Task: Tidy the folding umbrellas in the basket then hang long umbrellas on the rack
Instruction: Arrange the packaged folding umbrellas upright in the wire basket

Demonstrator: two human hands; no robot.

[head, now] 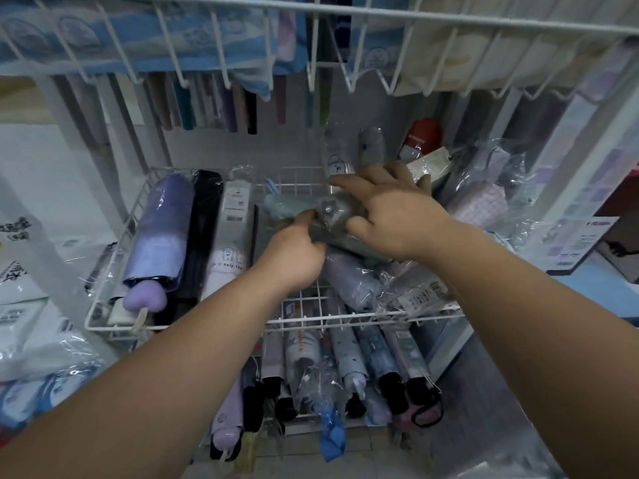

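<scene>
Wire basket, white, sits on shop shelving with tiled floor below. Overhead is a wire rack with cloth goods in it. Lower umbrellas are packed in a row under the basket.

Left hand grips grey umbrella at its near end, fingers curled under, thumb on top. Right hand lies over the far end, fingers spread, thumb pressing the wrap. Grey umbrella is between both hands, above the basket's middle and over a pale umbrella.

Left of the left fingers, white umbrella, black umbrella and purple umbrella lie side by side. Beyond the right fingers is a loose wrapped pile.
</scene>
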